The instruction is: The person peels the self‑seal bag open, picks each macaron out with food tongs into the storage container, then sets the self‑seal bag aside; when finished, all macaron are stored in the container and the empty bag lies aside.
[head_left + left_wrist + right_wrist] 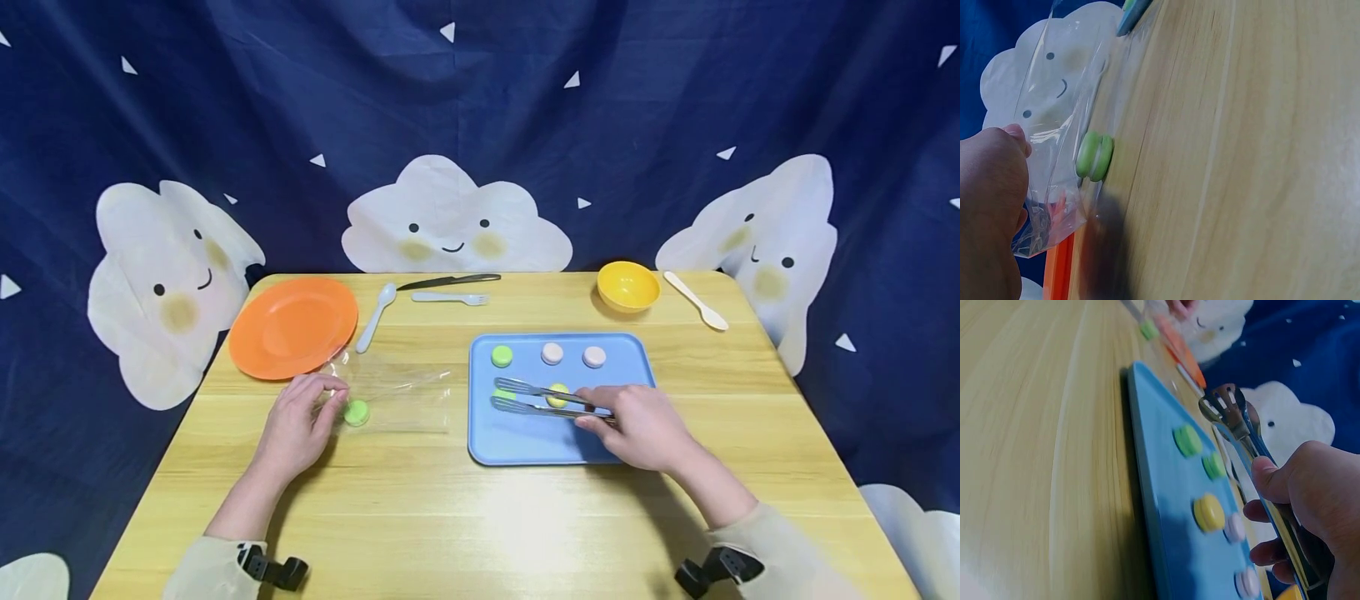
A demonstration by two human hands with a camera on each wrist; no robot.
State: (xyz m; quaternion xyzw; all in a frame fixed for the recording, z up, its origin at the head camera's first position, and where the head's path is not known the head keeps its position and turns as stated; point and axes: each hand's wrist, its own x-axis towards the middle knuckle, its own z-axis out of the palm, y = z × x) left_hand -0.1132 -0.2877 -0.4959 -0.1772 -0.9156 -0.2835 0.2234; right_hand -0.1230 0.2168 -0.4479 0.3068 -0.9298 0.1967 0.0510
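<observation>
My left hand (298, 423) pinches the edge of a clear plastic bag (408, 387), lifted off the table in the left wrist view. A green macaron (1094, 156) lies within the bag's outline, low against the tabletop. My right hand (637, 425) grips metal serving tongs (1254, 434), with their two heads apart and nothing between them. The tongs hover over a blue tray (525, 446). On the tray are two green macarons (1187, 440), a yellow macaron (1209, 512) and two pale pink macarons (552, 353). In the head view the tongs partly cover the yellow and the nearer green one.
An orange plate (292, 325) stands at the back left. Beside it lie a light blue spoon (377, 317), a black knife (450, 282) and a light blue fork (450, 297). A yellow bowl (628, 287) and a white spoon (696, 300) are at the back right.
</observation>
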